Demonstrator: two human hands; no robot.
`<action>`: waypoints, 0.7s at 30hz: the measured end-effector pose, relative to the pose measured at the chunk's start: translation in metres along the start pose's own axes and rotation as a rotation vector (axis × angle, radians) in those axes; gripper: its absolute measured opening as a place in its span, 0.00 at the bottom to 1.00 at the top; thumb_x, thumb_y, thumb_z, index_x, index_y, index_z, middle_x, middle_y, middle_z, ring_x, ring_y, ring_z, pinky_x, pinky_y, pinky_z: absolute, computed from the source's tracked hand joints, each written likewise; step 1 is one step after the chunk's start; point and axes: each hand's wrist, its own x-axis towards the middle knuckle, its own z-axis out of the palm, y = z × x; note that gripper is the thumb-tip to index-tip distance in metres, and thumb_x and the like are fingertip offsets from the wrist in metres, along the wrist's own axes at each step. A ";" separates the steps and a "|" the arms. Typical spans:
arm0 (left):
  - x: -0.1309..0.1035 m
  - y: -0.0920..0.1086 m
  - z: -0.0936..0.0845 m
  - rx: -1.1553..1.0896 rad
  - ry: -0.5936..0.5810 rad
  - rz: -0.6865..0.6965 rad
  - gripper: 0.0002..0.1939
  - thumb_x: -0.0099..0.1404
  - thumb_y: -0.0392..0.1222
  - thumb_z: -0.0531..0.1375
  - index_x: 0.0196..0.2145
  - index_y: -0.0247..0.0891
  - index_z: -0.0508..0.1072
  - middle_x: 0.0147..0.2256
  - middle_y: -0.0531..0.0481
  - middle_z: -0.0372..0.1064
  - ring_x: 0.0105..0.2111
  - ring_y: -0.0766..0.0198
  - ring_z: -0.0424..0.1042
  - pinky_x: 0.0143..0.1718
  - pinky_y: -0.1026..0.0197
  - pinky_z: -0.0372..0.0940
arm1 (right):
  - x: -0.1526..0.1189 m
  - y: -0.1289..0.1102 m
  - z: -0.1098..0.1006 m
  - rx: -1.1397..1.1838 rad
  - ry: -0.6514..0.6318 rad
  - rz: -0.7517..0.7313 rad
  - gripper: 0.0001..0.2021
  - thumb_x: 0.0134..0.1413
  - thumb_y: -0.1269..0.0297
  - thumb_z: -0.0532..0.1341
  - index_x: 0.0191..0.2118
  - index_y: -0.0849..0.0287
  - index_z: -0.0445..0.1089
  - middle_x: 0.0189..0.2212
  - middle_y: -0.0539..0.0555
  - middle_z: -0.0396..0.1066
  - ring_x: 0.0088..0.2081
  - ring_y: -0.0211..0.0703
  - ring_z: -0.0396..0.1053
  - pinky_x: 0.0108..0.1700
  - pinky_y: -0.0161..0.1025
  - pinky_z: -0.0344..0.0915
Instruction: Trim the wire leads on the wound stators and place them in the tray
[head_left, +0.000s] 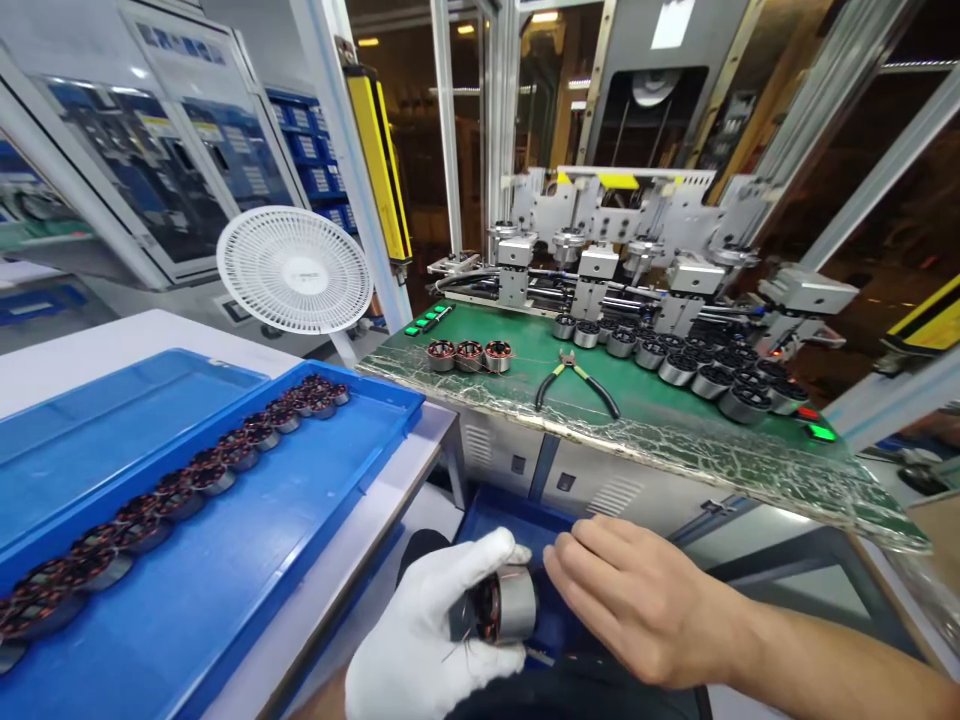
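Observation:
My left hand (pixel 427 630), in a white glove, is wrapped round a motor stator (pixel 517 605) with a smooth metal outer ring and copper windings. The stator lies on its side, and loose thin wire ends stick out below it near the palm. Just to its right is my bare right hand (pixel 630 595), fingers curled and pressed together; whatever they pinch, if anything, is hidden. On the green bench ahead lie wire cutters (pixel 574 380) with green and black handles, jaws pointing away. Three stators with red-brown windings (pixel 469 356) stand left of the cutters.
A blue tray (pixel 300 520) on the left table holds a long row of stators (pixel 214 470). Several dark-topped stators (pixel 679 368) crowd the right of the green bench (pixel 517 400), before a metal fixture machine (pixel 600 265). A white fan (pixel 296 270) stands behind the tray.

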 end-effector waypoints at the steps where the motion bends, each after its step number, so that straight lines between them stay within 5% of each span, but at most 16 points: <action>1: -0.002 -0.001 -0.001 -0.029 0.045 0.002 0.36 0.56 0.42 0.71 0.60 0.59 0.65 0.53 0.50 0.74 0.50 0.54 0.76 0.52 0.53 0.72 | -0.005 0.003 -0.001 0.002 0.013 0.030 0.18 0.66 0.76 0.45 0.35 0.66 0.72 0.30 0.60 0.69 0.30 0.44 0.64 0.31 0.43 0.61; 5: -0.002 -0.005 -0.003 -0.146 0.293 -0.032 0.29 0.56 0.35 0.70 0.54 0.55 0.72 0.55 0.49 0.72 0.52 0.53 0.75 0.54 0.54 0.72 | -0.017 0.002 -0.007 -0.009 0.186 0.310 0.09 0.68 0.71 0.53 0.44 0.66 0.69 0.34 0.58 0.72 0.34 0.42 0.68 0.34 0.40 0.64; 7: 0.002 -0.007 0.000 -0.165 0.367 -0.070 0.28 0.56 0.34 0.70 0.53 0.53 0.73 0.55 0.48 0.73 0.52 0.53 0.75 0.55 0.53 0.71 | -0.013 -0.008 -0.009 -0.016 0.244 0.329 0.09 0.67 0.67 0.58 0.48 0.66 0.68 0.40 0.59 0.73 0.41 0.42 0.70 0.42 0.39 0.66; 9: 0.006 -0.007 0.004 -0.189 0.376 -0.119 0.27 0.56 0.35 0.70 0.52 0.52 0.74 0.54 0.48 0.73 0.51 0.53 0.75 0.57 0.51 0.70 | -0.003 -0.018 -0.006 -0.024 0.205 0.258 0.11 0.68 0.66 0.55 0.48 0.68 0.68 0.42 0.60 0.73 0.42 0.44 0.70 0.42 0.40 0.65; 12: 0.009 -0.003 0.009 -0.303 0.350 -0.220 0.27 0.54 0.39 0.71 0.52 0.46 0.75 0.54 0.44 0.74 0.51 0.50 0.76 0.56 0.50 0.70 | 0.012 -0.025 0.002 0.020 0.057 0.205 0.15 0.65 0.75 0.47 0.43 0.67 0.70 0.31 0.58 0.70 0.29 0.44 0.62 0.29 0.41 0.57; 15: 0.011 0.004 0.010 -0.440 0.322 -0.289 0.28 0.51 0.43 0.73 0.50 0.40 0.76 0.51 0.41 0.76 0.49 0.48 0.77 0.52 0.53 0.74 | 0.017 -0.022 0.008 0.083 -0.017 0.162 0.14 0.61 0.76 0.47 0.39 0.67 0.70 0.26 0.56 0.63 0.26 0.43 0.55 0.26 0.41 0.51; 21: 0.010 0.005 0.001 -0.382 0.497 -0.231 0.22 0.54 0.39 0.71 0.47 0.42 0.76 0.48 0.43 0.78 0.48 0.53 0.78 0.48 0.61 0.74 | 0.014 0.013 0.004 0.211 0.020 0.237 0.13 0.67 0.71 0.51 0.33 0.61 0.70 0.26 0.53 0.66 0.28 0.40 0.58 0.28 0.38 0.54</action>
